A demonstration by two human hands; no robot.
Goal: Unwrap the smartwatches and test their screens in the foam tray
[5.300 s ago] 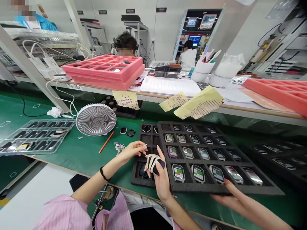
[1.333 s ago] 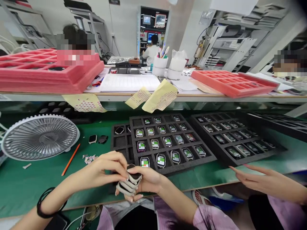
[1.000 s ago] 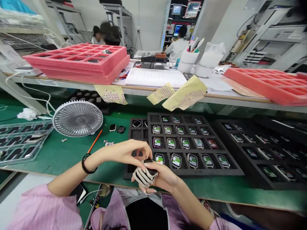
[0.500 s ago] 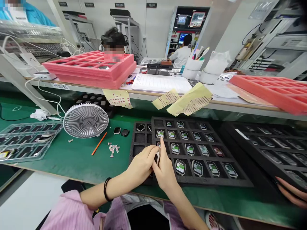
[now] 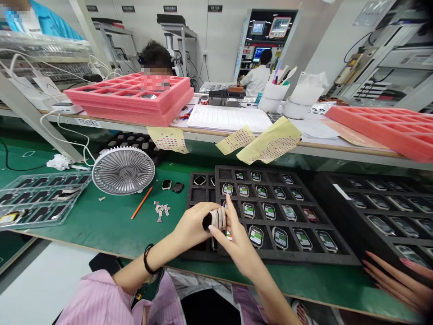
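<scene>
A short stack of watch bodies (image 5: 215, 219) lies sideways between my two hands, just above the near left corner of a black foam tray (image 5: 297, 259). My left hand (image 5: 191, 228) curls around the stack's left end. From the right, the thumb and fingers of my right hand (image 5: 238, 241) press on the stack, with the index finger raised. The tray's pockets hold several watches with lit green screens (image 5: 256, 235). Under it, a second black tray (image 5: 198, 195) sticks out to the left.
A small fan (image 5: 123, 170), an orange pencil (image 5: 141, 202), two loose watch bodies (image 5: 172, 185) and small parts (image 5: 161, 210) lie on the green mat. A clear tray (image 5: 37, 194) sits far left, another black tray (image 5: 372, 212) right. A co-worker's hand (image 5: 395, 280) rests at lower right.
My hands have lifted slightly off the tray and turned, so the stack now shows between them. The co-worker's hand at lower right has slid further into view.
</scene>
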